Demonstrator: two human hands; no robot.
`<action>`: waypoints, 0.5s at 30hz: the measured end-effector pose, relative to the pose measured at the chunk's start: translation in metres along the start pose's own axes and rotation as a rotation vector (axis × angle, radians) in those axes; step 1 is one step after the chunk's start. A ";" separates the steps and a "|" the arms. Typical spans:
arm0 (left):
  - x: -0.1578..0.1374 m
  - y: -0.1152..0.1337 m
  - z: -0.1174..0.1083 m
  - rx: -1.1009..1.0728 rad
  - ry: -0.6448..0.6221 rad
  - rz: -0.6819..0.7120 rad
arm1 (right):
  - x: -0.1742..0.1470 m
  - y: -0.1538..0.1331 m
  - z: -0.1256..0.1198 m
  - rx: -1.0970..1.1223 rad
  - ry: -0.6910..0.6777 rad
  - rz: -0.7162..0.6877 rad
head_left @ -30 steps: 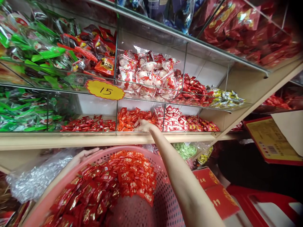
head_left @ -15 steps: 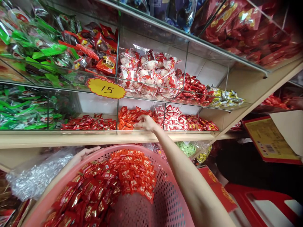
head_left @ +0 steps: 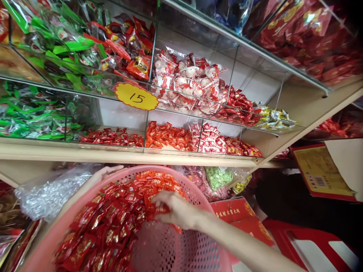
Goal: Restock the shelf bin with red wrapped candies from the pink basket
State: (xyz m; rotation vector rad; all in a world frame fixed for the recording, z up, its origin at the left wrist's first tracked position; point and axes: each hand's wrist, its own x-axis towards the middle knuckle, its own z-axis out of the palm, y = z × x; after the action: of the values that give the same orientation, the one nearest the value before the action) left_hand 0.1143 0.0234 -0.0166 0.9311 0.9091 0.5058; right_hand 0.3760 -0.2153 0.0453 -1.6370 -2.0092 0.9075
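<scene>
A pink perforated plastic basket (head_left: 195,189) fills the lower middle of the view. My left arm curves around its outside, and my left hand (head_left: 106,173) holds it by the far rim, the fingers partly hidden. Dark red wrapped candies (head_left: 104,230) are heaped in its left part, with orange-red candy packets (head_left: 159,179) along the far side. Inside the basket, my right hand (head_left: 170,207) is low over the orange-red packets, its fingers curled around some of them. More of the same orange-red packets (head_left: 167,136) lie in a bottom shelf compartment ahead.
Glass-divided shelves (head_left: 195,156) of wrapped sweets stand ahead, with a yellow price tag (head_left: 136,97) marked 15. Below the shelf are a clear plastic bag (head_left: 48,196) at left and bagged green candies (head_left: 218,177). A red box (head_left: 235,209) and red stool (head_left: 309,241) are at right.
My right hand has moved from the orange-red packets on the shelf down and back into the basket. A bare patch now shows at the front of that compartment. My left hand stays at the rim.
</scene>
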 end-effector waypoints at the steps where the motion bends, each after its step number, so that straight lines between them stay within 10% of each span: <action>1: -0.003 0.003 0.003 -0.026 0.021 -0.021 | 0.001 -0.001 0.013 -0.089 -0.082 -0.018; 15: -0.011 0.007 0.010 -0.105 0.082 -0.063 | -0.009 0.015 0.065 -0.729 -0.124 -0.271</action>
State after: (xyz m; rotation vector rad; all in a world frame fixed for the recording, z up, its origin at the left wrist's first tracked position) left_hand 0.1170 0.0146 -0.0029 0.7884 0.9739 0.5361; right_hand 0.3459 -0.2373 -0.0103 -1.5831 -2.7698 0.1717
